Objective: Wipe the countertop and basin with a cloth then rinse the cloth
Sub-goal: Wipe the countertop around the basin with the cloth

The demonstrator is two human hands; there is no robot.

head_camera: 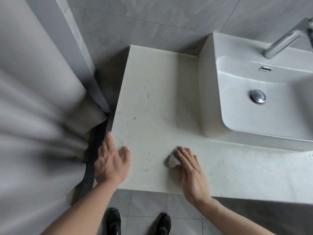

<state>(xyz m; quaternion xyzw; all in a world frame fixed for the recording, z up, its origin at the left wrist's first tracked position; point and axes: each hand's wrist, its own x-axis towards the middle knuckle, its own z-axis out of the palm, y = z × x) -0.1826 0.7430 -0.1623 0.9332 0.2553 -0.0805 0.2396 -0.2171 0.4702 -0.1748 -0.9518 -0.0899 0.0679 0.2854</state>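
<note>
Two flat hands: right hand (191, 175) presses one cloth (173, 160), left hand (110, 165) on countertop (152, 99).

This is looking like a home bathroom — a white ceramic basin (264, 106) with a chrome pop-up drain (257, 96) is sitting on a pale marble-patterned desk (152, 102), a chrome faucet (286, 39) is reaching over it, and large grey tiles (152, 19) are covering the wall and floor — while a pale curtain (33, 99) is hanging at the left.
</note>
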